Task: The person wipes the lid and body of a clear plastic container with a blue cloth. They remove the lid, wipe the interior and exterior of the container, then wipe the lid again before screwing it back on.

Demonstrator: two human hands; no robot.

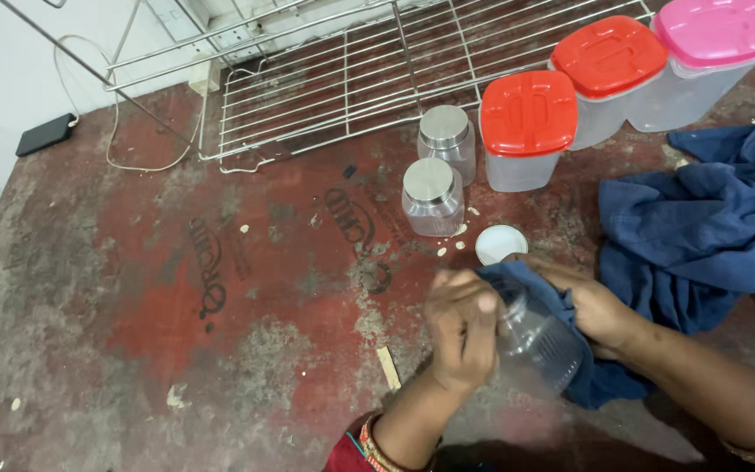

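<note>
Two hands are at work close to me, low in my view: my left hand (462, 328) is wrapped around a clear plastic jar (539, 343), its fingers (474, 306) curled tight against the jar's side, though motion blur softens them. My right hand (594, 306) presses a blue cloth (701, 236) against the jar's other side, fingers bent and bunched into the fabric, so the jar sits tilted between both hands just above the floor (133, 288). That floor is worn red and grey, with faded dark markings on it. Beside my left wrist lies a small pale wooden sliver (388, 367). Just past the hands a white round lid (501, 243) lies flat on the floor, touching the cloth's edge. Farther on stand two small glass jars with metal caps (434, 194), one behind the other. To their right sit three clear tubs in a row: two with red lids (529, 114) and one with a pink lid (720, 31). Beyond them rests a steel wire rack (334, 79). Far left, near the white wall, I see a black box (46, 134) with a pale cable (115, 131) looping from it.
</note>
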